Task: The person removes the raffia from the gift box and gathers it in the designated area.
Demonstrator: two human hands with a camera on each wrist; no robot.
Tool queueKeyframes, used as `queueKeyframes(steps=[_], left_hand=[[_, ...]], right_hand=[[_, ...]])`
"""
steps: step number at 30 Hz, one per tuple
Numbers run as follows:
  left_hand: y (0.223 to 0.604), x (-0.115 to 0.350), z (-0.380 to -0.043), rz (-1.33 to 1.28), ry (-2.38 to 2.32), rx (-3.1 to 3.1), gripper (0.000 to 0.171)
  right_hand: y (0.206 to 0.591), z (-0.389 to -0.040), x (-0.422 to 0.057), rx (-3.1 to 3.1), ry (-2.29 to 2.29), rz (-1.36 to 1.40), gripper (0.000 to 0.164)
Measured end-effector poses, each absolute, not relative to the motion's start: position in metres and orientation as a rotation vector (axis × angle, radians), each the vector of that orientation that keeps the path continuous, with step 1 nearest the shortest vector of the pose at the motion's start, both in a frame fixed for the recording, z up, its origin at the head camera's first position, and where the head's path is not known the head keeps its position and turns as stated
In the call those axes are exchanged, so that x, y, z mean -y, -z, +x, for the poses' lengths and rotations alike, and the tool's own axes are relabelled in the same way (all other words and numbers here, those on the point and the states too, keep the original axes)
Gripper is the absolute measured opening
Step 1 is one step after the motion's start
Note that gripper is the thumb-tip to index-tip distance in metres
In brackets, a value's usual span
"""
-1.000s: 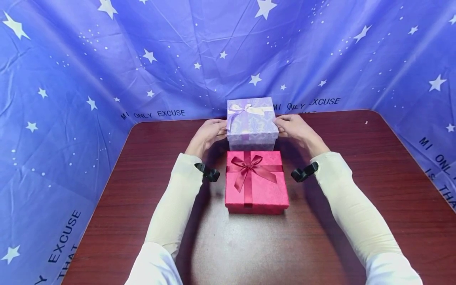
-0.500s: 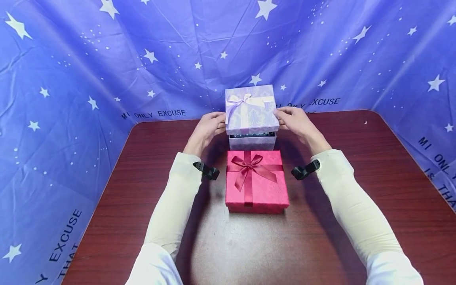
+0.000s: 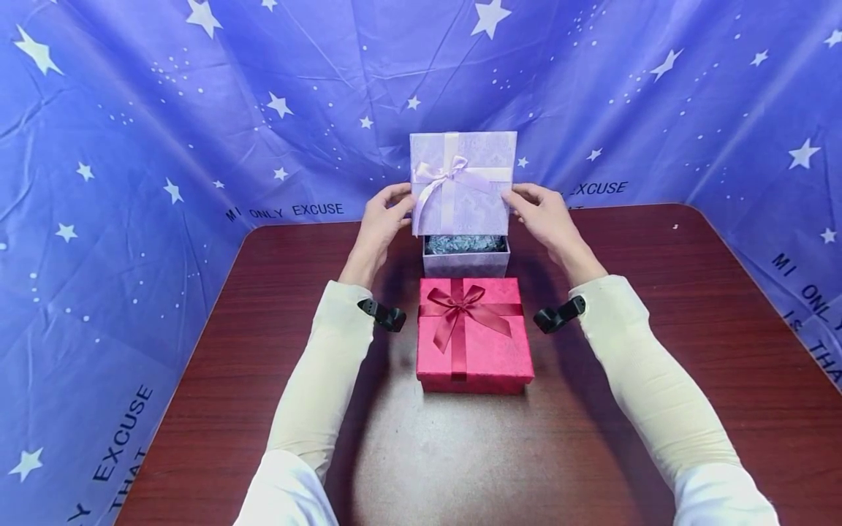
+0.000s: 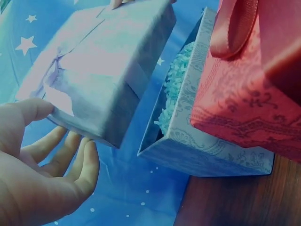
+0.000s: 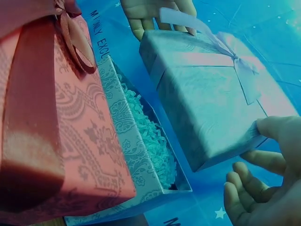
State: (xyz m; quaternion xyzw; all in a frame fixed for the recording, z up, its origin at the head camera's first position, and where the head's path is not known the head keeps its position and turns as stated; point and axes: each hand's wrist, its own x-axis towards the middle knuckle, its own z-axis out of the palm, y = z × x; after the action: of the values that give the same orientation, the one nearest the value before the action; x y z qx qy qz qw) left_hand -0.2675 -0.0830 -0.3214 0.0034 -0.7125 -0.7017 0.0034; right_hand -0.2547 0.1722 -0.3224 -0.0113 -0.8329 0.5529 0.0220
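Observation:
Both hands hold a lavender gift box lid [image 3: 476, 208] with a pale ribbon bow, raised and tilted above its base. My left hand [image 3: 381, 226] pinches the lid's left edge, thumb on top and fingers beneath, as the left wrist view shows. On the opposite edge, my right hand [image 3: 544, 219] pinches it the same way. Under the lid stands the lavender box base [image 3: 465, 264], its top uncovered. Crinkled shredded paper [image 5: 148, 136], pale teal in the wrist views, fills it. The lid hides the back of the base in the head view.
Directly in front of the base sits a red gift box [image 3: 493, 358] with a dark red ribbon bow, its lid on. Both boxes stand on a dark wooden table [image 3: 263, 329]. A blue star-patterned curtain [image 3: 316, 109] hangs right behind and along the sides.
The lavender lid has come up off its base and tipped back, its top now facing me. Both hands have risen with it, and the shredded paper shows. The red box has stayed put.

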Motion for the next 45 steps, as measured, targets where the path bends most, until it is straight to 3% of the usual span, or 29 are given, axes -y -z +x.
queueKeyframes(steps=[13, 24, 30, 45], left_hand=[[0.322, 0.081, -0.265, 0.013, 2.324, 2.141, 0.048], [0.322, 0.083, -0.268, 0.086, 2.585, 1.954, 0.034], [0.323, 0.084, -0.268, 0.110, 2.555, 2.035, 0.037], [0.320, 0.095, -0.267, 0.105, 2.465, 2.171, 0.037]], right_hand=[[0.324, -0.251, -0.175, 2.262, -2.223, 0.150, 0.054], [0.323, -0.252, -0.176, 1.993, -2.644, 0.092, 0.050], [0.324, -0.253, -0.177, 1.953, -2.686, 0.066, 0.058], [0.318, -0.251, -0.168, 2.017, -2.656, 0.058, 0.053]])
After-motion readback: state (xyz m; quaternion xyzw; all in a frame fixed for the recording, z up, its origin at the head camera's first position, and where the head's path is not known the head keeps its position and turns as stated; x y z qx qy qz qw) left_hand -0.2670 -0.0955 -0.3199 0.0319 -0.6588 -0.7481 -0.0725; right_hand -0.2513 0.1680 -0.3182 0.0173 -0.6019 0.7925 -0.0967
